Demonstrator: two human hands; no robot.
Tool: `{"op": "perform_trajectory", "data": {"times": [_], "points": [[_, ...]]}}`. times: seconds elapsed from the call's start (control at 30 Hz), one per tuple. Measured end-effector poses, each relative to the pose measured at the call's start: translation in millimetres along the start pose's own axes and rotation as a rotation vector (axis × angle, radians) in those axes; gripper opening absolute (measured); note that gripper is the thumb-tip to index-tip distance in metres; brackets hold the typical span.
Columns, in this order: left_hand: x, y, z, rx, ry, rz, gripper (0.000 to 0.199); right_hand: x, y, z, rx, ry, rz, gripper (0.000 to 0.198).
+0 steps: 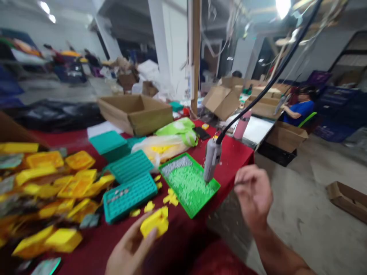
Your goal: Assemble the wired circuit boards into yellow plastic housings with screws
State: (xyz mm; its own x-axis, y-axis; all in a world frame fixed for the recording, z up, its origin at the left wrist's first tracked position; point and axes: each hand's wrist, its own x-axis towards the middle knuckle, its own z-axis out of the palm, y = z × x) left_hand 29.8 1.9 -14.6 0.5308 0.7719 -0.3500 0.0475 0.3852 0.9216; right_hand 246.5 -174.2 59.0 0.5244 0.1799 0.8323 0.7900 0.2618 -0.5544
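My left hand [133, 244] grips a small yellow plastic housing [155, 222] between thumb and fingers, above the red tablecloth. My right hand [254, 193] is raised past the table's edge, thumb and fingertips pinched together. Something thin and dark shows at those fingertips, too blurred to name. Between the hands, a grey electric screwdriver [211, 160] hangs on a black cable over a green tray [191, 214]. Small silvery pieces, likely screws, cover part of that tray. Yellow plastic pieces [171, 197] lie beside it.
Many yellow housings [77, 183] are heaped at the left. Teal trays [130, 196] and a teal box [109, 145] stand mid-table, with an open cardboard box [137, 112] behind. A bag of yellow parts [162, 147] lies nearby. Another person [301, 109] sits at the far right.
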Motion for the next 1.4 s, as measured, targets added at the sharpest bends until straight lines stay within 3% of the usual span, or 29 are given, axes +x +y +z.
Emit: {"op": "perform_trajectory", "data": {"times": [0.07,0.13,0.17,0.23,0.33,0.5,0.63,0.77,1.07,1.4], "points": [[-13,6,5,-0.063,0.040,0.011,0.066,20,26,-4,-0.129,-0.054,0.012,0.055],[-18,7,14,-0.155,0.047,0.032,0.068,28,65,11,-0.092,-0.299,0.119,0.094],[-17,4,17,-0.194,0.062,0.033,0.069,28,86,24,-0.015,-0.419,0.126,0.099],[-11,-2,21,-0.251,0.067,0.002,0.067,21,122,52,0.144,-0.547,0.149,0.077],[-6,-10,23,-0.279,0.068,-0.061,0.063,16,147,83,0.404,-0.462,0.088,0.050],[1,-13,29,-0.314,0.038,-0.123,0.060,18,130,106,0.554,-0.458,0.093,0.049],[9,-16,36,-0.312,0.011,-0.147,0.057,7,100,119,0.523,-0.328,0.221,0.041],[10,-21,39,-0.304,-0.009,-0.167,0.059,-10,83,126,0.588,-0.210,0.232,0.038],[9,-26,36,-0.230,-0.045,-0.113,0.055,-31,82,123,0.498,-0.308,0.441,0.062],[10,-25,35,-0.237,-0.043,-0.125,0.056,-27,78,129,0.604,-0.247,0.400,0.044]]}}
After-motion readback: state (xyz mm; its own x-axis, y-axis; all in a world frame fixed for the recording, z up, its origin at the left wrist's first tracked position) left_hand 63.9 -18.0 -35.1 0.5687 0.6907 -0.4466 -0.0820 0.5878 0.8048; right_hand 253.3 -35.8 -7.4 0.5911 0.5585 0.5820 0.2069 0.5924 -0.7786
